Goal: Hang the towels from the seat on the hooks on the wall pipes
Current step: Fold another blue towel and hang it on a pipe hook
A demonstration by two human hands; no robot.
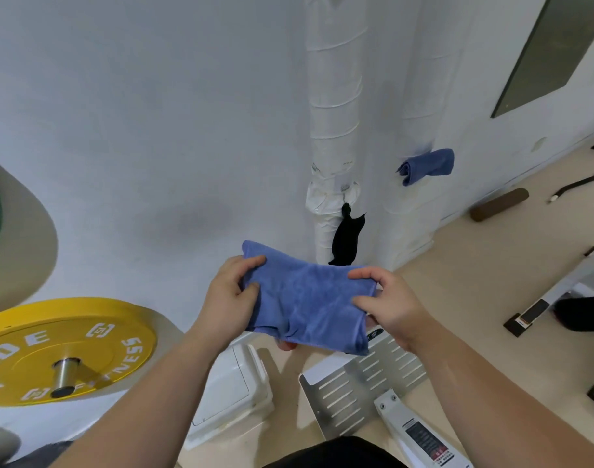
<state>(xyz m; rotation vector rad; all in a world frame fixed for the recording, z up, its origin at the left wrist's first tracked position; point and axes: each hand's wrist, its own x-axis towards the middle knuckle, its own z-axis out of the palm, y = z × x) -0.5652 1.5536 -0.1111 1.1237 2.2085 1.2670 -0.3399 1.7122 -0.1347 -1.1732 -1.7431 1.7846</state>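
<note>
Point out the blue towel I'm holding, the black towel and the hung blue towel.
held blue towel (309, 298): head view, middle of cloth.
black towel (348, 236): head view, hanging body.
hung blue towel (430, 163): head view, folded middle.

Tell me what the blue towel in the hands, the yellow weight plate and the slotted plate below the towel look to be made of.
Blue towel: soft terry or microfibre cloth, judging by its fuzzy matte nap and limp folds.
Yellow weight plate: probably rubber or urethane, smooth and semi-matte, with raised white lettering around a metal hub.
Slotted plate: likely brushed metal, pale grey with a dull sheen and punched slots.
</note>
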